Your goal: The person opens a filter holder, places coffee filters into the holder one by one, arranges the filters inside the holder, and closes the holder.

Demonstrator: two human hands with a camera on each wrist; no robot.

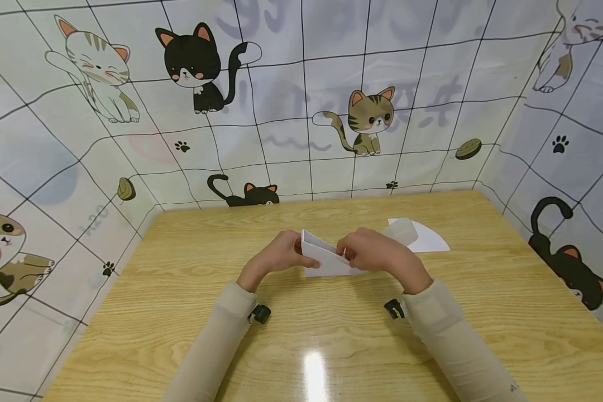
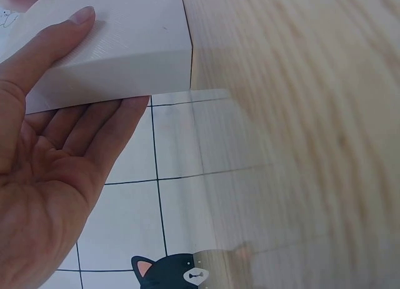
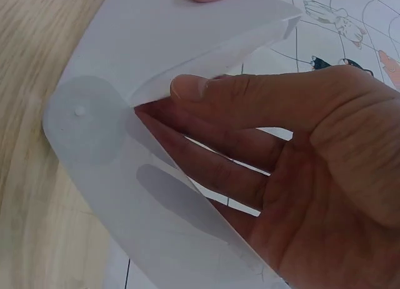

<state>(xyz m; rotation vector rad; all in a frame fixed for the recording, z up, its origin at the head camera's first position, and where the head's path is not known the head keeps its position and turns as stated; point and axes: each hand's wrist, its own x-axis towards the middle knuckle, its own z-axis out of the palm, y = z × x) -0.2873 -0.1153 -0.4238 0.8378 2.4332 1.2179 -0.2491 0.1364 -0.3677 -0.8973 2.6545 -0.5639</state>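
Both hands hold a white, flat-sided box (image 1: 328, 258) over the middle of the table. My left hand (image 1: 283, 251) grips its left end. In the left wrist view, the left thumb (image 2: 72, 29) lies on the broad face and the fingers pass underneath. At the other end, my right hand (image 1: 374, 251) pinches the edge of the opening. The right thumb (image 3: 194, 89) presses at that edge in the right wrist view, with the fingers behind it. A translucent flap (image 3: 94, 139) with a rounded corner and a small round dot spreads beside the fingers.
Behind the right hand lies a white fan-shaped sheet (image 1: 429, 240), partly overlapped by a rounded translucent piece (image 1: 403, 230). The wood-grain table (image 1: 181, 268) is bordered by walls with a cat-pattern covering (image 1: 281, 139). Dark wrist cameras (image 1: 261, 314) sit near both cuffs.
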